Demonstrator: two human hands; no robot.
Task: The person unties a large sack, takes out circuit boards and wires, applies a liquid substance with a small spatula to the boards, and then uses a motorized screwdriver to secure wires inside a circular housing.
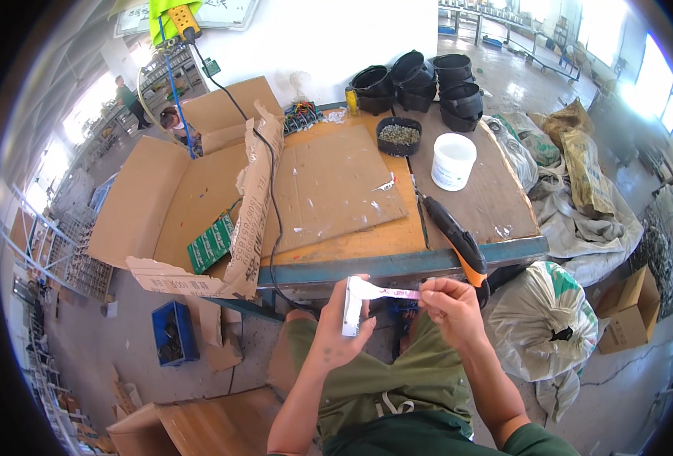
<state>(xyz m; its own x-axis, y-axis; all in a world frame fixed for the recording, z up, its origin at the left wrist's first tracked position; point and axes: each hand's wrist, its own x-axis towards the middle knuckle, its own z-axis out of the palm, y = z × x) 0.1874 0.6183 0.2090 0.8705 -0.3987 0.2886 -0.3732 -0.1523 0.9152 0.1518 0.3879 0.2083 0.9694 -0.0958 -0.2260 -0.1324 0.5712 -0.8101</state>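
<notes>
My left hand is closed around a small silver-white rectangular block, held upright over my lap, in front of the table edge. My right hand pinches the right end of a thin pink-and-white strip. The strip's white left end meets the top of the block; whether it is stuck there or only touching, I cannot tell. Just beyond my right hand, a black-and-orange power screwdriver lies across the table's front edge.
The table's cardboard sheet bears white smears. A white tub, a black bowl of small parts and stacked black containers stand behind. An open carton sits left, a blue bin below it. Sacks lie right.
</notes>
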